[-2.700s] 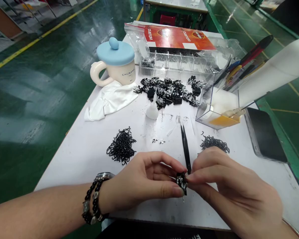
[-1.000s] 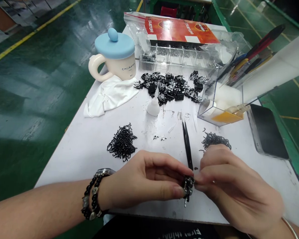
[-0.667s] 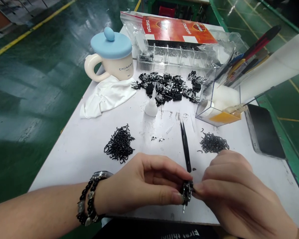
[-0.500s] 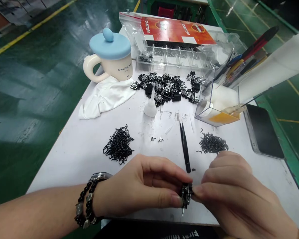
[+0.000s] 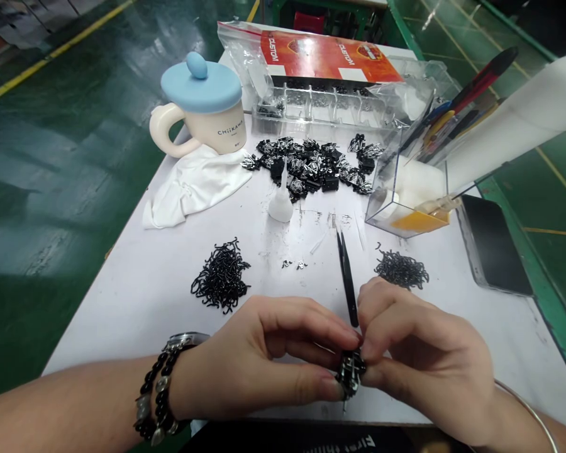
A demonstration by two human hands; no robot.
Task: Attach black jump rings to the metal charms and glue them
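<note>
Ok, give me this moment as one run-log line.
left hand: holding black-and-silver part | right hand: fingers at same part | black tweezers: lying on table

From my head, one camera looks forward and down, close above my fingers, across the table to the floor beyond.

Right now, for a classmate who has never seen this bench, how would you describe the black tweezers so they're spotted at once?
On the white tabletop, find the left pile and right pile of small black curved pieces. The tweezers lie between them, rear end close to the right hand. Unlike either heap, they are one long, straight black tool narrowing to two points.
</note>
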